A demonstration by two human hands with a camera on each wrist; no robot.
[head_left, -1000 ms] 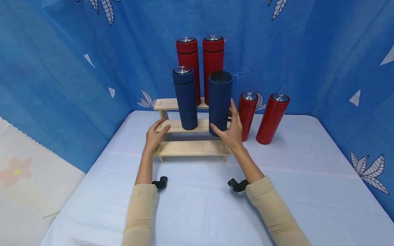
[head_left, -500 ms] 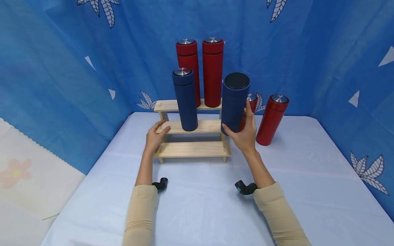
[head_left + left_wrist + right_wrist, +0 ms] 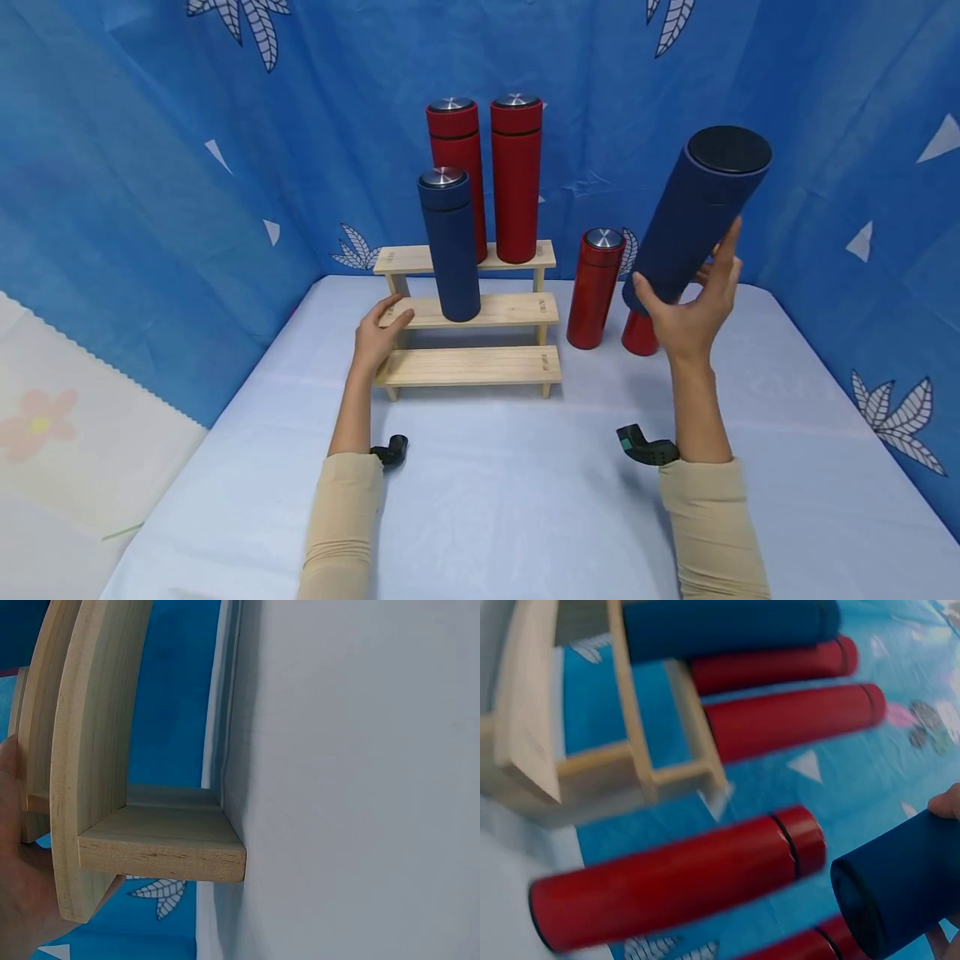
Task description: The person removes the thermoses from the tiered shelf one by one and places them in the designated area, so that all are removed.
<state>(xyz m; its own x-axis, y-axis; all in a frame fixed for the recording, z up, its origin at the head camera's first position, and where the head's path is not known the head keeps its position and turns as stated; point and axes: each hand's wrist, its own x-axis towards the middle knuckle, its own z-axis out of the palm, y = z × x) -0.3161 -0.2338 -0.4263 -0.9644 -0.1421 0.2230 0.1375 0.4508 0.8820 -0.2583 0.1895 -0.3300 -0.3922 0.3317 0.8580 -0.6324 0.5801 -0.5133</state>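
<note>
My right hand (image 3: 692, 310) grips a dark blue vacuum flask (image 3: 693, 221) near its lower end, thumb on the left side and fingers on the right. The flask tilts to the right in the air, black lid up, and hides most of a red flask (image 3: 639, 335) behind it. My left hand (image 3: 378, 332) holds the left end of a three-tier wooden display shelf (image 3: 517, 310); in the left wrist view the front tier (image 3: 105, 712) partly hides this hand. Another blue flask (image 3: 452, 250) stands on the middle tier. Two red flasks (image 3: 517, 187) stand on the top tier.
Right of the shelf, a red flask (image 3: 596, 292) stands on the white-covered table (image 3: 525, 483), beside the partly hidden one. A blue leaf-print cloth (image 3: 360, 100) hangs behind and at the sides.
My right hand has carried the blue flask off the middle tier, up and to the right past the standing red flask, tilting it. My left hand stays at the shelf's end.
</note>
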